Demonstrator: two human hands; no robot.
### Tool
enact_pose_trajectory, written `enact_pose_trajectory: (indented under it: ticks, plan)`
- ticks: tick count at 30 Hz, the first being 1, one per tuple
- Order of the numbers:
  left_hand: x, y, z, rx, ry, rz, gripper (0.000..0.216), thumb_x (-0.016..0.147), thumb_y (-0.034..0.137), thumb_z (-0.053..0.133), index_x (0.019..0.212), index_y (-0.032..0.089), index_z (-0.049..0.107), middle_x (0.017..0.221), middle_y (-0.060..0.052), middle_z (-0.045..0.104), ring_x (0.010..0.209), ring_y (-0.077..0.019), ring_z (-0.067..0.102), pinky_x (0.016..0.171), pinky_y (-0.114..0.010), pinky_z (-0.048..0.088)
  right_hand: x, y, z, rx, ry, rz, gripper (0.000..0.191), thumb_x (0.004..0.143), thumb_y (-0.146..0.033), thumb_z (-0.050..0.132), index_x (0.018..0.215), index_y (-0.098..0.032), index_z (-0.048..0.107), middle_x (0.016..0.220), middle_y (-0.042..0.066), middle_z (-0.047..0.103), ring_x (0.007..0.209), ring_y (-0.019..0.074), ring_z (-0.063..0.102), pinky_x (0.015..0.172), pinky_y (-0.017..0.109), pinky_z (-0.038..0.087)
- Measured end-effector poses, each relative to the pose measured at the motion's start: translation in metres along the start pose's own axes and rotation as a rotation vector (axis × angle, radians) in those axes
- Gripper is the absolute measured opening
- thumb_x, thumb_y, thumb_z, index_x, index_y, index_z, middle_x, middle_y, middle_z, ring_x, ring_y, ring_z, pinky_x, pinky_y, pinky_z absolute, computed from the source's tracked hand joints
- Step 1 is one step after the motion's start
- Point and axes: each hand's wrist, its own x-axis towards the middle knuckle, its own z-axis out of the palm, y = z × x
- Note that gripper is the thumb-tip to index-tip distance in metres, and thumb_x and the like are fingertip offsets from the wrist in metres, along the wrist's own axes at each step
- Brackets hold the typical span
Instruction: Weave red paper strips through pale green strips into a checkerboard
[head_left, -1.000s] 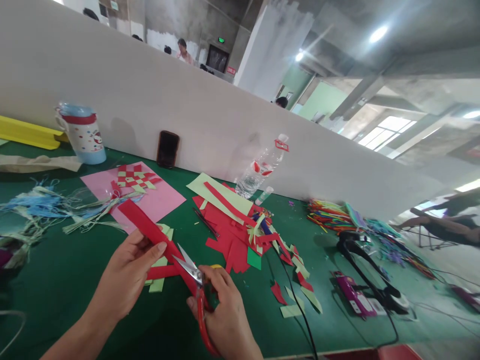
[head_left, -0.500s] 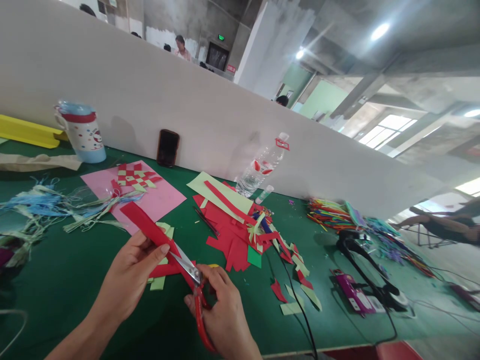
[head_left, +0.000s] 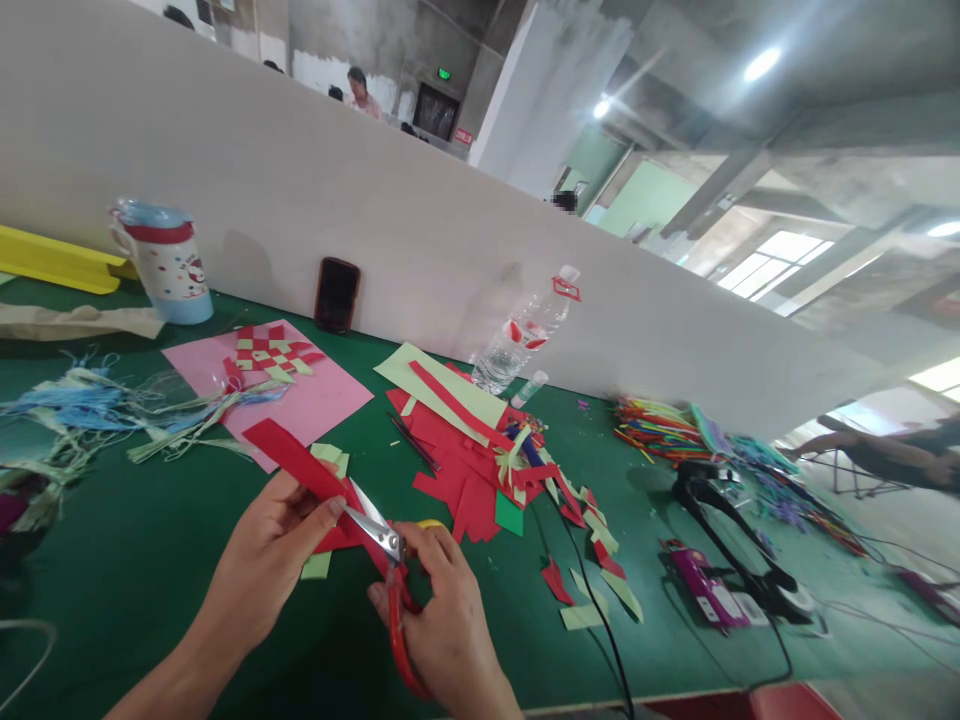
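My left hand (head_left: 266, 560) pinches a long red paper strip (head_left: 289, 458) that slants up to the left over the green table (head_left: 135, 560). My right hand (head_left: 442, 620) grips red-handled scissors (head_left: 390, 580). Their metal blades (head_left: 369, 520) are parted around the strip, right at my left thumb. A cut red piece and pale green scraps (head_left: 322, 545) lie under the blades.
A pink sheet (head_left: 315, 400) bears a red-and-green woven square (head_left: 266, 355). A heap of red and green paper (head_left: 465, 450), a water bottle (head_left: 521, 335), a phone (head_left: 336, 293), a mug (head_left: 169, 265), raffia strands (head_left: 90, 415), coloured sticks (head_left: 660, 425) and a black cable (head_left: 592, 600) lie around.
The scissors have cut further up the red strip toward my left thumb. The strip's free end has dropped lower and my left hand has edged right.
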Motion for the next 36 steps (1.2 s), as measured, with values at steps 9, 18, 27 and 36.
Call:
enact_pose_trajectory:
  ticks: [9, 18, 27, 36]
  plan:
    - [-0.001, -0.001, 0.004, -0.074, -0.026, -0.064, 0.032, 0.073, 0.040, 0.082, 0.095, 0.021, 0.068, 0.088, -0.003, 0.073, 0.085, -0.0197, 0.067, 0.076, -0.028, 0.057, -0.002, 0.001, 0.004, 0.013, 0.024, -0.021, 0.052, 0.069, -0.014, 0.080, 0.119, -0.025, 0.069, 0.097, 0.005, 0.069, 0.085, 0.0213, 0.068, 0.074, 0.029, 0.057]
    - [-0.002, 0.000, 0.004, -0.107, -0.029, -0.098, 0.034, 0.069, 0.038, 0.085, 0.093, 0.020, 0.070, 0.085, -0.003, 0.071, 0.081, -0.0205, 0.066, 0.074, -0.032, 0.058, -0.004, 0.005, 0.006, 0.003, 0.059, -0.052, 0.054, 0.066, -0.014, 0.084, 0.117, -0.025, 0.071, 0.096, 0.005, 0.071, 0.081, 0.0201, 0.070, 0.073, 0.027, 0.058]
    - [-0.002, -0.003, 0.003, -0.120, -0.059, -0.109, 0.029, 0.072, 0.036, 0.083, 0.094, 0.022, 0.070, 0.083, -0.001, 0.071, 0.077, -0.0163, 0.064, 0.070, -0.025, 0.056, -0.006, 0.010, 0.005, -0.046, 0.075, -0.069, 0.056, 0.066, -0.015, 0.085, 0.119, -0.027, 0.070, 0.094, 0.004, 0.071, 0.081, 0.0207, 0.070, 0.073, 0.027, 0.058]
    - [-0.004, -0.001, 0.008, -0.134, -0.074, -0.132, 0.031, 0.072, 0.036, 0.083, 0.095, 0.022, 0.069, 0.082, 0.000, 0.069, 0.077, -0.0151, 0.062, 0.069, -0.024, 0.054, -0.009, 0.014, 0.003, -0.064, 0.129, -0.113, 0.044, 0.074, -0.028, 0.082, 0.116, -0.027, 0.071, 0.093, 0.006, 0.072, 0.078, 0.0210, 0.071, 0.068, 0.027, 0.058]
